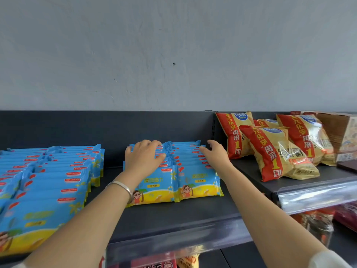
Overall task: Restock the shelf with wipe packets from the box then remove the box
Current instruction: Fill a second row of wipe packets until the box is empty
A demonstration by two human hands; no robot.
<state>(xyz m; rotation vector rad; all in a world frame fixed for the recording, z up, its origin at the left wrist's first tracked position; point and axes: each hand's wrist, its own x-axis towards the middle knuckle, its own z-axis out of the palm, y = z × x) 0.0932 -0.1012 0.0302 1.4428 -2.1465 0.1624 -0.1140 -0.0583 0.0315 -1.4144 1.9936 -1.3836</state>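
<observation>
the single head camera is looking forward and slightly down, close to the shelf (173, 215), facing the wall (173, 55).

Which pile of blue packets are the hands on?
Look along the dark shelf under the grey wall. In its middle stands a small double row of blue-and-yellow wipe packets, between a bigger blue block and red-and-yellow snack bags. Only this pile has the left hand on top and the right hand at its side.
</observation>
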